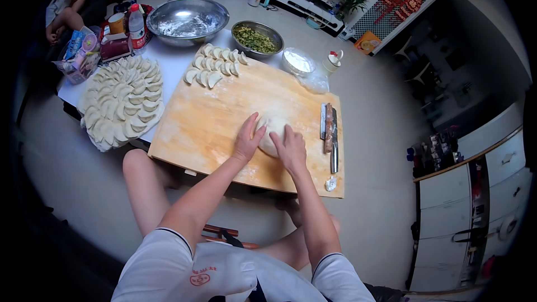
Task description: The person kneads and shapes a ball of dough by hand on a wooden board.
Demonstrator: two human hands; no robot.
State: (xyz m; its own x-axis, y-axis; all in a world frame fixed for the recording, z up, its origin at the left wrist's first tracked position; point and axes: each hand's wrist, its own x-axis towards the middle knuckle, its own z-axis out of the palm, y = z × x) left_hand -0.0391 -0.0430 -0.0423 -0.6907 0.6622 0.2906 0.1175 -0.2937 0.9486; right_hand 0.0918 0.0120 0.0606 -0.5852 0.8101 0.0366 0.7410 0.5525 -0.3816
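Note:
A round lump of pale dough [272,124] lies on the floured wooden board [190,126]. My left hand [248,138] rests against its left side, fingers apart. On its right side my right hand [289,146] presses with spread fingers. Rows of dumplings [213,65] sit at the board's back left corner. Along the right edge lie a knife [334,148] and a rolling pin [328,128], with a small white scrap [331,183] below them.
Many dumplings [123,100] fill a tray at the left. Behind the board stand a large metal bowl [188,19], a bowl of green filling [258,38] and a bowl of white flour [298,61]. A bottle [136,27] stands back left; a person [66,8] sits beyond.

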